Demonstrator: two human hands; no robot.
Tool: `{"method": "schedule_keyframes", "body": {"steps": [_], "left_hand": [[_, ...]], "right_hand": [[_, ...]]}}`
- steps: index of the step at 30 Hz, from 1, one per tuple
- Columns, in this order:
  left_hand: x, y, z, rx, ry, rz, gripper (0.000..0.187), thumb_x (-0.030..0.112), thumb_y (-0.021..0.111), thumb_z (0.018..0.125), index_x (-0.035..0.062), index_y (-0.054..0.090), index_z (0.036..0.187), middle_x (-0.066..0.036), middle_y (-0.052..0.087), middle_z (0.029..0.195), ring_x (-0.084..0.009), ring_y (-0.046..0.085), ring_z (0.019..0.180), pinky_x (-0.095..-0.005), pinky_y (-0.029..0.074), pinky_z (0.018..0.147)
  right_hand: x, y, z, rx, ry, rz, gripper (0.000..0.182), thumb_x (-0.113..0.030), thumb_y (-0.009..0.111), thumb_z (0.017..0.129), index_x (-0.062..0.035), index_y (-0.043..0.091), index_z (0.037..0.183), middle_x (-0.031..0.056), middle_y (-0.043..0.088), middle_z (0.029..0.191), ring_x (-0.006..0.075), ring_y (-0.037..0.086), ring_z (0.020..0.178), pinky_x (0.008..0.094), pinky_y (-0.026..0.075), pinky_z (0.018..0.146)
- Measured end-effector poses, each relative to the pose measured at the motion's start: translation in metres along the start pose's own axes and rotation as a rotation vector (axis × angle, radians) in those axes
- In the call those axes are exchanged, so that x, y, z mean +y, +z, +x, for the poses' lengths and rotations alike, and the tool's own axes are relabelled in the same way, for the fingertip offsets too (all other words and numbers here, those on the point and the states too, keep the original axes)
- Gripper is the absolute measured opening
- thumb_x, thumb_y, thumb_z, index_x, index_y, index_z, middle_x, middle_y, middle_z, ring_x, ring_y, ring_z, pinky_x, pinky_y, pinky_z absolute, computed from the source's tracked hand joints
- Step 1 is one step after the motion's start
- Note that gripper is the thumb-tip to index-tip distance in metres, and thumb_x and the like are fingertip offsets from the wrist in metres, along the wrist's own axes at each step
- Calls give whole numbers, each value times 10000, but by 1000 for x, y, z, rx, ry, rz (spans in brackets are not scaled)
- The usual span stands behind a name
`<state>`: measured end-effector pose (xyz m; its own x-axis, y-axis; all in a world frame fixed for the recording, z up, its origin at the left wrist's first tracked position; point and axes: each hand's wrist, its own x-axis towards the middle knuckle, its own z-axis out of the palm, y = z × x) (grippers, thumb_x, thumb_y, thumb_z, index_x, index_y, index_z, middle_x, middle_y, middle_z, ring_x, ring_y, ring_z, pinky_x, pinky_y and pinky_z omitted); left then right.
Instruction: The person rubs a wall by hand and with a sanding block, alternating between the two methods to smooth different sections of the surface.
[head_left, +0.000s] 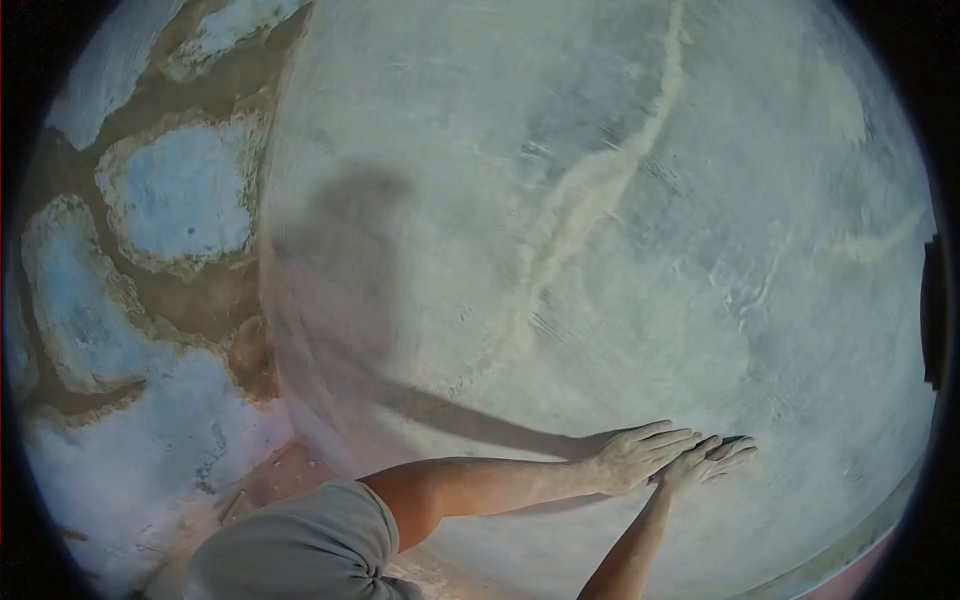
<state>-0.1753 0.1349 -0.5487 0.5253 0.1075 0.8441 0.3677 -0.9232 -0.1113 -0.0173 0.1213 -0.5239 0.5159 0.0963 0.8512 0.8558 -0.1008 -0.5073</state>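
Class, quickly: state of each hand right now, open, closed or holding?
Left hand: open, fingers extended against the wall; anything under the palm is hidden.
Right hand: open, fingers extended; palm hidden too.

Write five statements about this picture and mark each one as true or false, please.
1. The left hand and right hand are close together. True.
2. The left forearm is covered by cloth. False: it is bare.
3. A pale streak runs across the grey surface. True.
4. The blue patches are on the picture's right side. False: they are on its left.
5. A dark shadow falls on the grey surface. True.
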Motion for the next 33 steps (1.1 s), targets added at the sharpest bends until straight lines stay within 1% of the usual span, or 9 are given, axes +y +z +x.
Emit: {"method": "schedule_keyframes", "body": {"steps": [3, 10, 13, 15, 18, 19, 22, 28, 33], "left_hand": [[-11, -24, -28, 217, 3, -38, 826, 371, 695, 954, -16, 413, 1627, -108, 350, 1750, -216, 294, 1625, -429, 175, 1361], [-128, -175, -138, 175, -246, -58, 630, 310, 658, 953, -38, 598, 1476, -165, 440, 1687, -271, 354, 1598, -500, 213, 1326], [-192, -240, -205, 115, -338, 69, 618, 298, 730, 841, -61, 678, 1341, -213, 487, 1635, -322, 396, 1565, -551, 213, 1309], [-238, -271, -264, 53, -439, 163, 657, 293, 786, 730, -90, 684, 1254, -266, 493, 1600, -389, 382, 1562, -609, 197, 1296], [-296, -321, -349, -100, -661, 261, 717, 357, 821, 708, -123, 663, 1216, -351, 519, 1507, -522, 359, 1530, -662, 165, 1277], [-319, -327, -378, 120, -582, 332, 719, 390, 783, 808, -148, 640, 1262, -380, 512, 1499, -568, 392, 1487, -707, 164, 1263], [-366, -366, -433, 268, -569, 437, 692, 412, 722, 905, -155, 624, 1290, -405, 495, 1504, -606, 427, 1436, -752, 179, 1238], [-416, -424, -475, 276, -531, 403, 645, 443, 632, 1001, -105, 626, 1343, -426, 545, 1437, -670, 456, 1362, -762, 276, 1202], [-414, -434, -465, 211, -510, 500, 660, 446, 603, 1029, -114, 600, 1379, -433, 504, 1476, -659, 411, 1403, -779, 213, 1215]], "right_hand": [[-55, -18, -17, -33, -99, -77, 718, -437, 354, 1157, -159, 79, 1760, 147, 24, 1832, 355, 1, 1687, 590, 2, 1324], [-277, 19, -102, -183, -517, 20, 694, -317, 339, 1144, -61, 103, 1744, 174, 20, 1827, 388, -55, 1682, 658, -136, 1274], [-379, 44, -156, -240, -713, -79, 789, -298, 444, 1060, 16, 151, 1722, 217, 45, 1817, 419, -77, 1675, 651, -204, 1253], [-459, 50, -200, -484, -743, -127, 903, -347, 597, 986, 8, 200, 1715, 218, 78, 1814, 420, -57, 1677, 667, -206, 1249], [-547, 97, -270, -344, -1010, 36, 1006, -457, 736, 870, -39, 332, 1690, 185, 176, 1806, 380, 79, 1680, 707, -67, 1268], [-578, 106, -290, -275, -1079, 36, 1031, -490, 769, 833, -56, 373, 1679, 166, 214, 1802, 355, 136, 1677, 719, 4, 1273], [-655, 126, -338, -415, -1178, 90, 993, -523, 751, 846, -68, 417, 1663, 136, 271, 1788, 305, 214, 1659, 708, 147, 1262], [-767, 155, -388, -396, -1255, 147, 921, -565, 650, 934, -43, 414, 1655, 119, 275, 1786, 254, 248, 1645, 621, 213, 1287], [-763, 161, -385, -386, -1293, 151, 933, -585, 632, 951, -30, 391, 1662, 117, 254, 1791, 248, 233, 1649, 562, 213, 1315]]}}
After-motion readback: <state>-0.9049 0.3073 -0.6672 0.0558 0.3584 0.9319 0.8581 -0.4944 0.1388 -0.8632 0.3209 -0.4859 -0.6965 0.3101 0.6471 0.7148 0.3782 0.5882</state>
